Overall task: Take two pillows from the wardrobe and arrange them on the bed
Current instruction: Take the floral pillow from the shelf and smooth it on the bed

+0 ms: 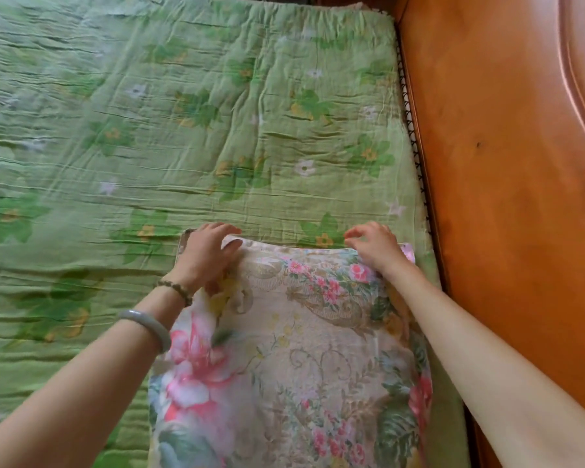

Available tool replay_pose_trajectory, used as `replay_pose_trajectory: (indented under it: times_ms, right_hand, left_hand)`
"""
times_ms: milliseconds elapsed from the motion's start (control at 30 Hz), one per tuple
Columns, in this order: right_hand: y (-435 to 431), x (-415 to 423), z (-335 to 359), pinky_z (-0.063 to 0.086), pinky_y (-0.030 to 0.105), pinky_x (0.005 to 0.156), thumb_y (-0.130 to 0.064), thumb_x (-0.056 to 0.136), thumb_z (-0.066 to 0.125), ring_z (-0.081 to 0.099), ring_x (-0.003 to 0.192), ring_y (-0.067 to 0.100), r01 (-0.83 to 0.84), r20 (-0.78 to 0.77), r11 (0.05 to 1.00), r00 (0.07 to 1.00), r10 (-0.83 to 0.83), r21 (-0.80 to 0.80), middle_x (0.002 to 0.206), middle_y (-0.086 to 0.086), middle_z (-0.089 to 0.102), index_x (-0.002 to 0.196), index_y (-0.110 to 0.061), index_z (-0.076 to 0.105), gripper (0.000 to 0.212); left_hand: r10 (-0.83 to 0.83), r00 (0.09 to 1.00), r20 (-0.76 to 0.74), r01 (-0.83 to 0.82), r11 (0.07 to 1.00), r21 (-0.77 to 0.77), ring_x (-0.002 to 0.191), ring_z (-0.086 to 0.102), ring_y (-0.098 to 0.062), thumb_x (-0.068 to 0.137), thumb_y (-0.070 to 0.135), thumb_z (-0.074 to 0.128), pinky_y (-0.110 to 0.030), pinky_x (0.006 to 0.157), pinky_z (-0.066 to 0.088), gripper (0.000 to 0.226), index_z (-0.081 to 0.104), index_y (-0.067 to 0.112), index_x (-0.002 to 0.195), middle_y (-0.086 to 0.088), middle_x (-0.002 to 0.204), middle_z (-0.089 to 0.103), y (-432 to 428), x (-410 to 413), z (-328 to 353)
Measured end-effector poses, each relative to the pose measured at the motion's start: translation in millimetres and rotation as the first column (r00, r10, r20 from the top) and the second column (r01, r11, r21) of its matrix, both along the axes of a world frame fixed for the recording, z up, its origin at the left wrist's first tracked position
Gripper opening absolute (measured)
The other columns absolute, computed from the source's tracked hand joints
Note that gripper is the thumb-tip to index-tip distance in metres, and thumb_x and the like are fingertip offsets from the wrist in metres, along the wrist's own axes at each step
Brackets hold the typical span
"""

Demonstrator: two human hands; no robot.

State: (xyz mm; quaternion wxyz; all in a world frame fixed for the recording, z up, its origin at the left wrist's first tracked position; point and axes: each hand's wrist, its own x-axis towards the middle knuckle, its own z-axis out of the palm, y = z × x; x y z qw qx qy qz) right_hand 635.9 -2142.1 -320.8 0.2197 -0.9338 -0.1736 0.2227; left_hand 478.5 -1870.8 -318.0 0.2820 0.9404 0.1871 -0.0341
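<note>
Near right side of bed [217, 130], just beside wooden headboard [507, 204]: floral pillow [318, 349] lies flat on green quilt. Likely step: squaring pillow to headboard. Tug both far corners evenly, keep right edge parallel to headboard, smooth cover. Left hand [206, 255]: fingers curled over far left corner, gripping. Right hand [375, 248]: heel on far right corner, fingers loosely bent, grip unclear. Both forearms outstretched.
</note>
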Motion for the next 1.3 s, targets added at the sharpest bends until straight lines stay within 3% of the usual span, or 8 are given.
replay_pose_trajectory:
  times_ms: [133,367,533,767,967,1100,1233,1300]
  right_hand:
    - [11.3,30.5,-11.8,0.046,0.042,0.096,-0.032,0.087,0.064,0.062,0.104,0.021,-0.169,-0.2,0.982,0.968,0.149,-0.088,0.11,0.003,0.07,0.104,-0.018,0.071,0.023]
    - [-2.8,48.1,-23.9,0.051,0.028,0.068,-0.029,0.078,0.073,0.064,0.072,0.013,-0.195,-0.299,0.979,0.939,0.167,-0.066,0.076,-0.002,0.069,0.076,-0.018,0.07,0.011]
    - [5.2,47.7,-28.6,0.044,0.031,0.068,-0.026,0.087,0.066,0.06,0.079,0.021,-0.036,-0.031,0.999,0.999,0.036,0.02,0.081,0.001,0.066,0.08,-0.017,0.063,0.011]
    - [15.3,32.3,-51.3,0.044,0.034,0.076,-0.03,0.091,0.06,0.058,0.096,0.028,-0.094,0.145,0.958,0.98,0.138,-0.273,0.103,0.009,0.066,0.089,-0.015,0.06,0.015]
    - [-51.8,6.7,-27.8,0.04,0.04,0.095,-0.027,0.089,0.062,0.052,0.11,0.027,0.262,0.252,0.94,0.916,-0.313,0.217,0.116,0.009,0.058,0.112,-0.012,0.061,0.028]
    - [-122.8,-64.8,-30.4,0.049,0.038,0.086,-0.033,0.088,0.065,0.059,0.096,0.022,0.649,-0.145,0.723,0.76,-0.634,0.237,0.113,0.012,0.063,0.115,-0.009,0.059,0.037]
    - [-156.5,-138.9,-35.0,0.051,0.043,0.093,-0.033,0.086,0.067,0.065,0.097,0.023,0.745,-0.494,0.66,0.614,-0.616,0.102,0.101,0.009,0.071,0.102,-0.006,0.069,0.032]
    - [-157.2,-166.5,-31.3,0.054,0.035,0.08,-0.028,0.087,0.067,0.068,0.079,0.02,0.786,-0.597,0.609,0.541,-0.593,0.107,0.081,0.006,0.074,0.089,-0.005,0.072,0.023]
  left_hand:
    - [-0.151,0.972,-0.18,0.165,0.984,0.066,0.123,0.053,-0.021,0.094,0.04,0.059,-0.039,0.109,0.029,0.029,0.068,0.025,0.118,0.003,0.127,0.065,16.7,35.7,-17.2]
    - [-0.206,0.974,-0.096,0.198,0.976,-0.087,0.082,0.065,-0.007,0.078,0.031,0.08,-0.026,0.08,0.048,0.007,0.072,0.03,0.078,0.016,0.08,0.069,41.5,49.7,-25.4]
    - [-0.136,0.99,0.047,0.13,0.985,0.117,0.093,0.063,-0.026,0.087,0.025,0.071,-0.034,0.09,0.038,0.01,0.074,0.016,0.09,0.0,0.089,0.073,45.7,59.2,-37.5]
    - [-0.113,0.99,-0.088,0.137,0.933,0.333,0.114,0.049,-0.023,0.09,0.033,0.062,-0.034,0.1,0.024,0.015,0.07,0.023,0.097,0.002,0.111,0.069,18.5,59.8,-57.0]
    - [0.292,0.951,0.103,-0.305,0.94,0.152,0.124,0.044,-0.037,0.097,0.04,0.053,-0.048,0.104,0.03,0.047,0.056,0.004,0.127,-0.022,0.13,0.054,50.7,-5.2,-39.0]
    - [0.461,0.886,-0.055,-0.461,0.86,-0.217,0.102,0.058,-0.033,0.097,0.038,0.051,-0.043,0.084,0.046,0.05,0.055,-0.004,0.123,-0.02,0.112,0.061,35.4,-107.1,-43.5]
    - [0.486,0.856,-0.179,-0.514,0.757,-0.404,0.068,0.05,-0.022,0.092,0.035,0.051,-0.033,0.058,0.035,0.041,0.061,-0.005,0.087,-0.008,0.072,0.059,-15.2,-194.9,-55.9]
    - [0.473,0.862,-0.183,-0.505,0.766,-0.398,0.065,0.047,-0.022,0.096,0.021,0.056,-0.034,0.055,0.033,0.033,0.06,-0.005,0.076,-0.011,0.064,0.056,-33.8,-218.0,-59.9]
